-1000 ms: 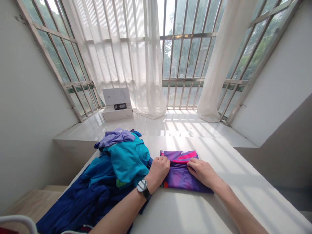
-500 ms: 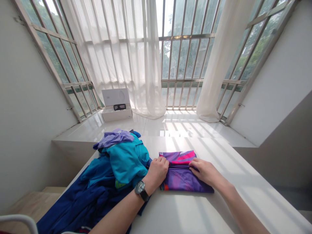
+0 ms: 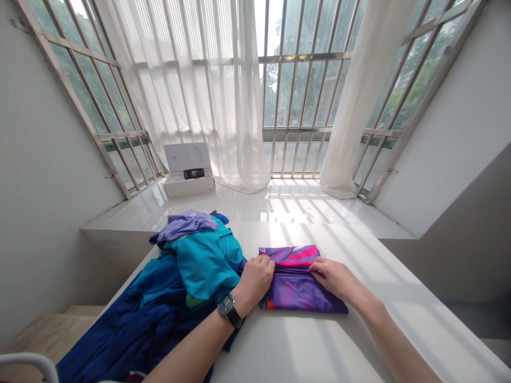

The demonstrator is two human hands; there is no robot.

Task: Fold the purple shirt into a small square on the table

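Note:
A purple garment [image 3: 299, 298] with pink, white and orange patches lies folded in a flat rectangle on the white table [image 3: 279, 346]. Dark folds run across its middle. My left hand [image 3: 255, 275], with a watch [image 3: 229, 309] on its wrist, has its fingers curled on the garment's left side at the fold. At the right end of the same fold, my right hand [image 3: 331, 274] pinches the cloth between thumb and fingers. My left fingertips are partly hidden.
Left of my hands lies a loose heap of clothes, with a teal garment [image 3: 207, 260], a lilac one [image 3: 186, 223] and a navy one [image 3: 131, 319]. An open white box [image 3: 189, 186] stands on the sill before a sheer curtain [image 3: 191, 96]. A white curved rail [image 3: 32, 360] shows at lower left.
The view has shifted very slightly. Both hands keep their places on the folded purple garment, and its shape looks the same.

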